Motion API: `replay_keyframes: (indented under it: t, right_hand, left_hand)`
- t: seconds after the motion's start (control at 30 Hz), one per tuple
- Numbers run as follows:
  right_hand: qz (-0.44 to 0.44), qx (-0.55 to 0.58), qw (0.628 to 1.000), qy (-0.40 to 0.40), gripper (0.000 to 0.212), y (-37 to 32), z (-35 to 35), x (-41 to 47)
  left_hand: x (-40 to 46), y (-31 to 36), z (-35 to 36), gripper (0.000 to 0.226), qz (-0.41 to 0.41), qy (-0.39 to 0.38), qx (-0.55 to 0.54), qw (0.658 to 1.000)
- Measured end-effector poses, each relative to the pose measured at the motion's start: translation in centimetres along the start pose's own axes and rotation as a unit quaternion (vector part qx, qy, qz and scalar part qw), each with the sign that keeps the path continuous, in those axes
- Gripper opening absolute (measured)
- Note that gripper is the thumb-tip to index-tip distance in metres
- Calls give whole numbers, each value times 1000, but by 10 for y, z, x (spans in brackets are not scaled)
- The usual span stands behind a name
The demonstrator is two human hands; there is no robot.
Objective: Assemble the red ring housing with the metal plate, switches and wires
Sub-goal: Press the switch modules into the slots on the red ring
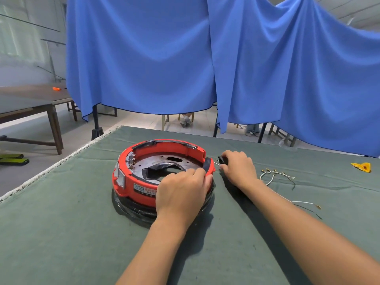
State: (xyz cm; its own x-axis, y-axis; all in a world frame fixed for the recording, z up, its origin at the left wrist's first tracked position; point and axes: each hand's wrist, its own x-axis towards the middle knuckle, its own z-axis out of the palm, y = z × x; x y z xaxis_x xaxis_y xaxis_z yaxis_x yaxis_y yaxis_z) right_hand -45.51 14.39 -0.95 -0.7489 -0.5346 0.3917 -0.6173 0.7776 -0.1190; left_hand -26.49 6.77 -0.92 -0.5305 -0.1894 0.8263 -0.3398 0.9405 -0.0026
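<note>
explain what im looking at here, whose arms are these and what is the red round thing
One picture, taken by a camera worn on a person's head, looking forward and down; the arms are that person's own. On the green cloth table sits a red ring housing with a round metal plate inside it. The left hand holds the ring's near right rim. The right hand rests just beside the ring, its grip closed on a small black part, perhaps a switch. Loose white wires lie further right, with a yellow scrap beyond. Blue curtains hang behind.
</note>
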Motion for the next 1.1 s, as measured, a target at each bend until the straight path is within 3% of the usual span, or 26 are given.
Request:
replay_keyframes:
  t: [0.07, 0.13, 0.2, 0.33, 0.43, 0.57, 0.7, 0.83, 1.0, 1.1]
  right_hand:
    - [24, 166, 983, 72, 29, -6, -8, -12]
    - [71, 365, 922, 109, 24, -16, -21, -29]
    - [98, 470, 869, 125, 19, -25, -29, -52]
    - [96, 511, 846, 116, 33, -29, -43, -89]
    - [97, 544, 825, 119, 21, -19, -52, -101]
    - [75, 497, 854, 131, 30, -15, -54, -114]
    - [77, 512, 849, 111, 30, -22, -54, -117]
    - [59, 524, 845, 94, 28, -22, -54, -117]
    - [56, 569, 814, 103, 14, -20, -56, -120]
    - [61, 616, 779, 95, 18, -22, -59, -120]
  left_hand:
    - [0, 1, -2, 28, -7, -9, -20, 1000]
    - [1, 1, -5, 30, -22, -15, -50, 998]
    - [1, -1, -9, 41, -57, -13, -78, 995]
    - [-3, -17, -16, 45, -48, 13, -150, 987]
    - [-9, -29, -23, 35, -24, 16, -200, 979]
    - [-12, -28, -38, 36, -53, 37, -146, 987]
    - [-7, 12, -45, 30, -61, 22, -138, 988]
    - [-13, 42, -38, 30, -152, -47, -217, 963]
    - [-7, 27, -38, 42, -211, -33, -244, 946]
    - [-8, 2, -37, 54, -220, -14, -242, 945]
